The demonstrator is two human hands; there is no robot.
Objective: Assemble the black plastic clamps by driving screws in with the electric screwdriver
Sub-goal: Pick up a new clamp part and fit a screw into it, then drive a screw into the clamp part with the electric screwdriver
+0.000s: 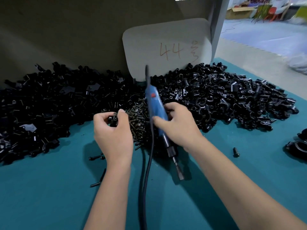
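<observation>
Clamp part (113, 120), small and black, is pinched in the curled fingers of the left hand (113, 133) above the teal table (232, 180).
The blue electric screwdriver (157, 113) is gripped by the right hand (179, 125), bit angled down toward the person, its black cable (147, 171) trailing between the forearms. A screw pile (139, 120) lies between both hands, flanked by heaps of black clamp pieces (224, 97).

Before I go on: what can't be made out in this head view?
- Clamp: mostly hidden by the left hand; can't tell whether a screw is in it.
- Screwdriver tip: blurred and dark.
- Clamps at the right edge: cut off by the frame.
- Right hand fingers: behind the screwdriver.
</observation>
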